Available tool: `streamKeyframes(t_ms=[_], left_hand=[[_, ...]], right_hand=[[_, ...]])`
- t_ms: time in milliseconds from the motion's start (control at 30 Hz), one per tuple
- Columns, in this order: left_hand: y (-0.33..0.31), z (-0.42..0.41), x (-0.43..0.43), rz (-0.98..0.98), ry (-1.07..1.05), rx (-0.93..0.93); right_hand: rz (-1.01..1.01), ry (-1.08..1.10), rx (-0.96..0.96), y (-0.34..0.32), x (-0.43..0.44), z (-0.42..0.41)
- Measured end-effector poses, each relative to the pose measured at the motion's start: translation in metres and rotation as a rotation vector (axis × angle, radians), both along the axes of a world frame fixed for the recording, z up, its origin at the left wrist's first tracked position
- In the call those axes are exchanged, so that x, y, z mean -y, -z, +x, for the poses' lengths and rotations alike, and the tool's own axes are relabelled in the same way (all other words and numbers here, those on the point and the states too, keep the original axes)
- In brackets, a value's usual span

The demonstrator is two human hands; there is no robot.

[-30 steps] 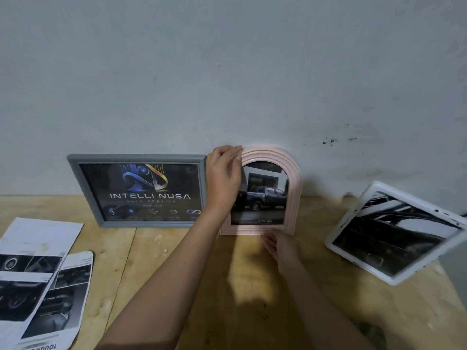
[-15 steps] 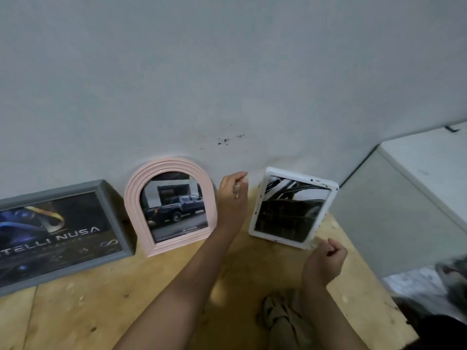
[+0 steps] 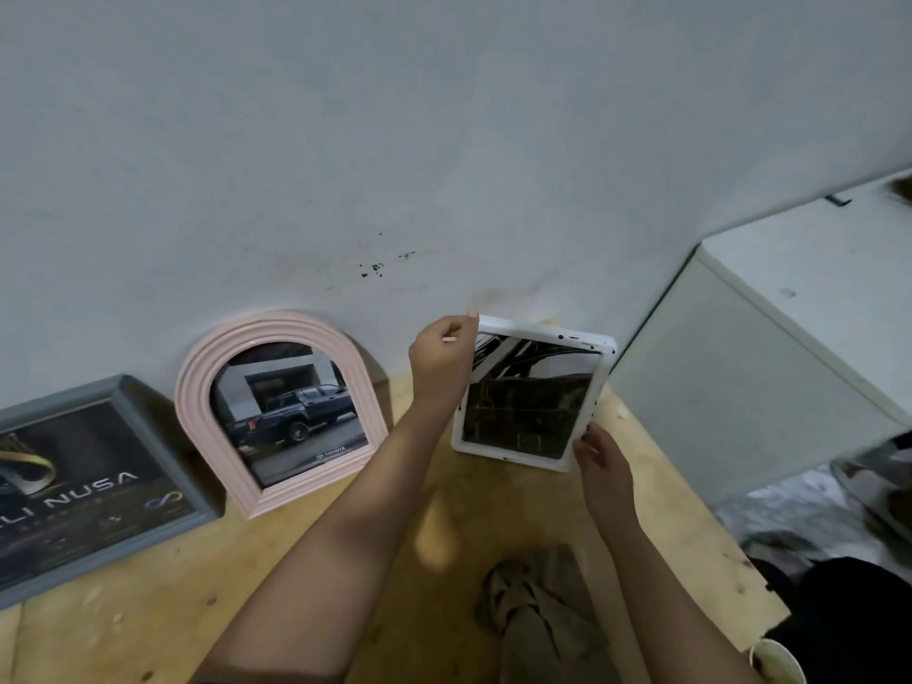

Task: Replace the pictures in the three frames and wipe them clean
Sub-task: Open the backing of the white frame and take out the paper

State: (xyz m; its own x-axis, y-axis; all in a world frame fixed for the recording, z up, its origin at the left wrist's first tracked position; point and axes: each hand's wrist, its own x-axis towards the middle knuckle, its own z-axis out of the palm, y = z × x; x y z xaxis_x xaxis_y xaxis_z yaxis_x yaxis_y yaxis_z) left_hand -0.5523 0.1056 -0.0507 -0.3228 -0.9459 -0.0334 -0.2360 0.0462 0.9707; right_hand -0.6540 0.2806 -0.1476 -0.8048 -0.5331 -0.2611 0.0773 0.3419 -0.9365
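Observation:
Three frames lean against the wall on a wooden table [image 3: 276, 575]. A white rectangular frame [image 3: 535, 333] with a dark picture stands at the right. My left hand [image 3: 441, 362] grips its upper left corner. My right hand [image 3: 599, 461] holds its lower right corner. In the middle stands a pink arched frame [image 3: 197, 387] showing a dark pickup truck. A grey rectangular frame [image 3: 64, 397] with a dark poster stands at the far left, partly cut off. A crumpled grey-brown cloth [image 3: 538, 614] lies on the table near me.
A white cabinet or appliance [image 3: 770, 348] stands right of the table, past its right edge. The grey wall [image 3: 444, 140] rises directly behind the frames. A white cup rim [image 3: 777, 661] shows at the bottom right.
My view swung right. My left hand left the pink arched frame and took the white frame's top corner. My right hand went from the pink frame's base to the white frame's lower corner.

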Motion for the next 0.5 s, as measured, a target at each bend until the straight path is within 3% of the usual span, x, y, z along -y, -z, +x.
streamKeyframes(t_ms=[267,500], left_hand=[[-0.012,0.024,-0.018,-0.029,0.043,0.002],[-0.030,0.092,-0.037,0.000,0.006,-0.080]], right_hand=[[0.076,0.014,-0.144,0.002,-0.022,0.034],[-0.009,-0.031,-0.393,-0.018,-0.049,0.075]])
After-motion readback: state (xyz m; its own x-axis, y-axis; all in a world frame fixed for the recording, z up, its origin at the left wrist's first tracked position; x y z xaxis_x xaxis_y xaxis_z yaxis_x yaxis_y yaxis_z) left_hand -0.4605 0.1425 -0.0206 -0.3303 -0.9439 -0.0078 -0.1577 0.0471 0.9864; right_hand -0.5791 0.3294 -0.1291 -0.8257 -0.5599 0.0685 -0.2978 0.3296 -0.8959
